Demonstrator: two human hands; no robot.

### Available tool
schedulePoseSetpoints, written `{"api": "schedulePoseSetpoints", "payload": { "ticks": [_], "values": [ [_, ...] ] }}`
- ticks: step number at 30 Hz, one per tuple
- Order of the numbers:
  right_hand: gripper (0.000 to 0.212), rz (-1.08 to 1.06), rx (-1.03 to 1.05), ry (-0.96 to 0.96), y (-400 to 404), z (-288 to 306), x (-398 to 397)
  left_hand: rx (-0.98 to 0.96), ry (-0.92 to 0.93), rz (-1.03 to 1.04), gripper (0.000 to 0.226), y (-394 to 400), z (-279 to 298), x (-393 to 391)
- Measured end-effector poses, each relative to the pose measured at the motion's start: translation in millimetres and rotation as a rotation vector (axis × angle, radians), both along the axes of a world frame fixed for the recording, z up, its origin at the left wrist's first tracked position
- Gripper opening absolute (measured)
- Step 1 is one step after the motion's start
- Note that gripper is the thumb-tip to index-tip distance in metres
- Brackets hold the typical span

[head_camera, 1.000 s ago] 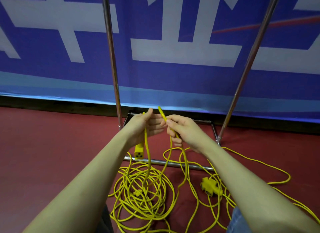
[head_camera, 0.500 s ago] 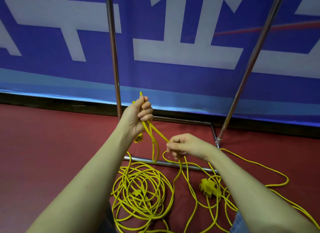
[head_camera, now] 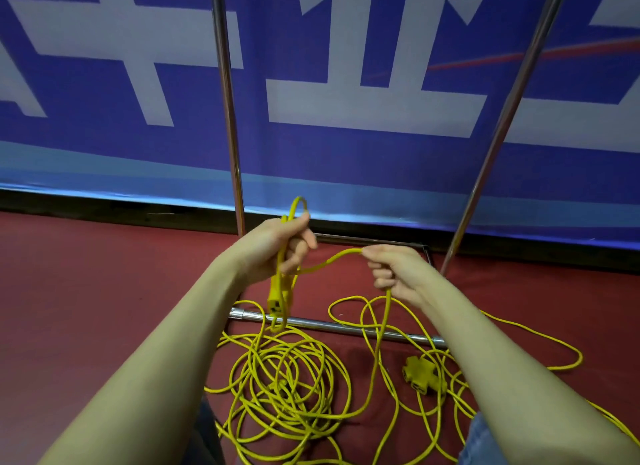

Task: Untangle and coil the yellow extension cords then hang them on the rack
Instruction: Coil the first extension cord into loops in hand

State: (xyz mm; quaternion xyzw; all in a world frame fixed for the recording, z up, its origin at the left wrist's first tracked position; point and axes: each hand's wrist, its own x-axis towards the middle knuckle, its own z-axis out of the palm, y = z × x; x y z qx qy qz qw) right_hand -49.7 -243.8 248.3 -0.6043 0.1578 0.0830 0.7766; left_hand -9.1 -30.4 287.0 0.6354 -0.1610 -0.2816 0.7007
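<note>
The left hand (head_camera: 277, 246) is closed round the cord (head_camera: 325, 262) near its socket end, with a small loop (head_camera: 298, 205) standing above the fist and the socket (head_camera: 276, 296) hanging below it beside a short hanging loop. The right hand (head_camera: 391, 269) grips the same cord further along; the stretch between the two hands arches slightly, and from the right fist the cord drops straight to the floor (head_camera: 86, 308).

Half a second ago the right hand was lower and pinching the cord below the left fist; now it has come up level and out to the right, drawing out a fresh length, and the socket, then tucked behind the left wrist, hangs free. A second ago the hands were almost together. I judge this to be one pull of the coiling: a length measured out, ready to be laid into the left hand as the next turn.

Little is coiled yet. Most of the cord lies on the floor: a loose pile (head_camera: 287, 388) of overlapping rings just in front of the rack (head_camera: 228, 118) base bar, and to its right wide, crossing loops around a three-way block (head_camera: 420, 374), one running out toward the floor's right edge. Whether that block belongs to a second cord cannot be told. The cord looks thin, limp and prone to snag where loops cross. Nothing hangs on the parts of the rack in view.
</note>
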Motion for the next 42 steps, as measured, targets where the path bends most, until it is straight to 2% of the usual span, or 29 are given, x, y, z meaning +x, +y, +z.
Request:
{"api": "schedulePoseSetpoints", "payload": {
  "ticks": [2, 7, 11, 14, 16, 18, 22, 25, 27, 28, 30, 34, 37, 42],
  "values": [
    [0.013, -0.097, 0.198, -0.005, 2.3, 13.0, 3.4, 0.099, -0.016, -0.054, 0.044, -4.4, -3.2, -4.9],
    [0.02, -0.137, 0.592, -0.042, 5.9, 39.9, 0.5, 0.147, -0.034, -0.169, 0.029, -20.0, -25.2, -9.3],
    [0.037, -0.2, 0.8, -0.083, 10.3, 48.5, 5.5, 0.161, -0.092, -0.199, 0.029, -37.9, -32.1, -18.6],
    [0.045, -0.269, 0.871, -0.119, 10.0, 50.8, 9.1, 0.113, -0.06, -0.244, 0.024, -41.7, -32.0, -19.5],
    [0.049, -0.269, 0.879, -0.135, 9.2, 51.9, 9.1, 0.094, -0.058, -0.229, 0.017, -44.0, -31.6, -18.9],
    [0.046, -0.233, 0.808, -0.145, 8.5, 50.5, 9.4, 0.041, -0.049, -0.125, 0.013, -45.5, -30.7, -18.1],
    [0.015, -0.186, 0.31, -0.14, 5.8, 32.1, 9.9, -0.164, 0.048, 0.079, 0.017, -43.1, -23.1, -12.1],
    [0.019, 0.118, -0.129, -0.13, 5.3, 16.0, 1.2, -0.295, 0.096, 0.189, 0.015, -38.9, -19.2, -1.7],
    [0.02, 0.411, -0.249, -0.112, 10.7, 10.6, -5.6, -0.356, 0.11, 0.252, 0.015, -36.8, -16.7, 3.6],
    [0.021, 0.51, -0.257, -0.115, 14.2, 9.7, -7.9, -0.377, 0.11, 0.274, 0.015, -35.7, -15.6, 5.8],
    [0.021, 0.563, -0.252, -0.154, 20.6, 10.3, -9.1, -0.407, 0.108, 0.308, 0.015, -32.7, -13.3, 8.7],
    [0.027, 0.338, -0.308, -0.259, 28.2, 16.4, -3.8, -0.366, 0.111, 0.333, 0.023, -23.1, -11.7, 12.2],
    [0.03, 0.135, -0.062, -0.233, 24.3, 21.4, 3.0, -0.204, 0.077, 0.339, 0.032, -14.2, -15.6, 11.9],
    [0.024, 0.036, 0.432, -0.175, 26.6, 33.5, 7.7, -0.032, 0.026, 0.225, 0.037, -13.7, -23.6, 4.5]
  ]
}}
